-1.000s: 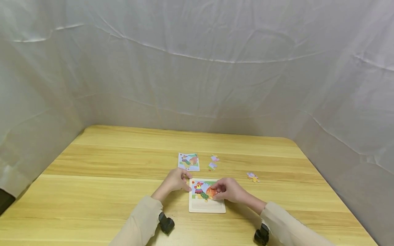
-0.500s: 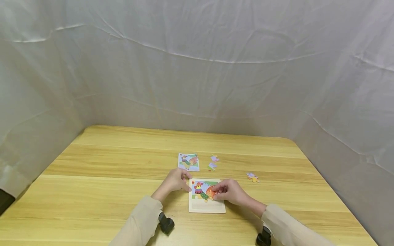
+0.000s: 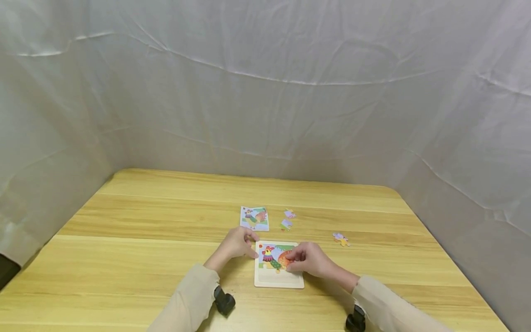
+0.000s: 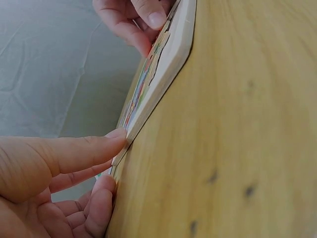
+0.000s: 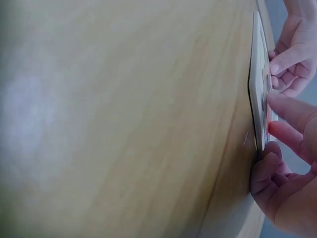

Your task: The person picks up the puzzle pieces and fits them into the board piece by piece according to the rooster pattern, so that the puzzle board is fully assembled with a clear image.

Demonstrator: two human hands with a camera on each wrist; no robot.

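Observation:
A pale puzzle tray (image 3: 279, 282) lies flat on the table, its upper part filled with pieces of a rooster picture and its lower strip bare. My left hand (image 3: 235, 242) holds the tray's upper left corner, thumb on the left edge; in the left wrist view the thumb (image 4: 94, 151) touches the rim. Over the right side of the picture, my right hand (image 3: 311, 259) has thumb and forefinger on an orange puzzle piece (image 3: 284, 260). The right wrist view shows both fingertips down at the picture; the hand partly hides that piece.
Behind the tray lies a rooster picture card (image 3: 254, 219). Beside it are two loose puzzle pieces (image 3: 286, 224), one behind the other. More loose pieces (image 3: 341, 239) lie farther right, touching or overlapping. Grey cloth (image 3: 265, 115) hangs around the wooden table.
My right hand has shifted very slightly down and toward my body, its fingertips staying at the orange piece. The left hand and the tray look unmoved.

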